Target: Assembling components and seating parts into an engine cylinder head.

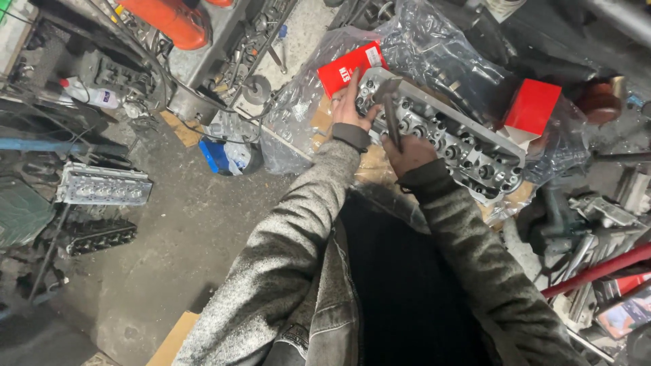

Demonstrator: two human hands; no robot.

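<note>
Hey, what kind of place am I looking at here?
Most likely an engine repair workshop: a metal cylinder head lies on plastic sheeting under both hands, another cylinder head sits on the stained concrete floor, and greasy parts crowd around.

Your left hand (pixel 349 102) rests open on the near end of the grey cylinder head (pixel 447 139), just under a red box (pixel 349 68). Your right hand (pixel 409 152) grips what looks like a hammer (pixel 388 102), its head over the casting. A second red box (pixel 532 105) sits beyond.
</note>
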